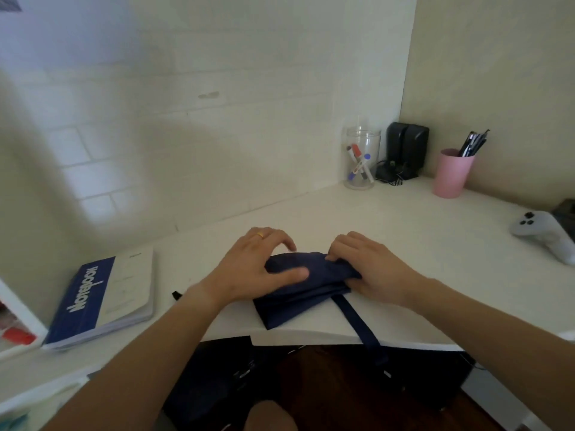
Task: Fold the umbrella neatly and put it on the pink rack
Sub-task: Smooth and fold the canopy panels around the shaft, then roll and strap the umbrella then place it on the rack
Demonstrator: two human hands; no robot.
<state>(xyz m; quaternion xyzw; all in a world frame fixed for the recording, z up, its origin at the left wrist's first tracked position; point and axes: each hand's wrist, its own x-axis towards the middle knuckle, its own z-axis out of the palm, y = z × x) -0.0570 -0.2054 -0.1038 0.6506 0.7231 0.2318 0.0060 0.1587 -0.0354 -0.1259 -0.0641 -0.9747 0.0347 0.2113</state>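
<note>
A dark navy folding umbrella (298, 290) lies collapsed on the white desk (420, 244) near its front edge. Its fabric is bunched in loose folds. A navy closing strap (361, 325) trails from it over the desk's edge. My left hand (255, 269) rests on the umbrella's left part, thumb pressed flat on the cloth, fingers arched above it. My right hand (370, 265) grips the bunched fabric at the umbrella's right end. A small black tip (176, 295) pokes out beside my left forearm. No pink rack is in view.
A blue and white notebook (105, 300) lies left of my arms. At the back right stand a clear jar of markers (361, 157), black speakers (406, 149) and a pink cup of pens (452, 172). A white game controller (544, 234) lies at the far right.
</note>
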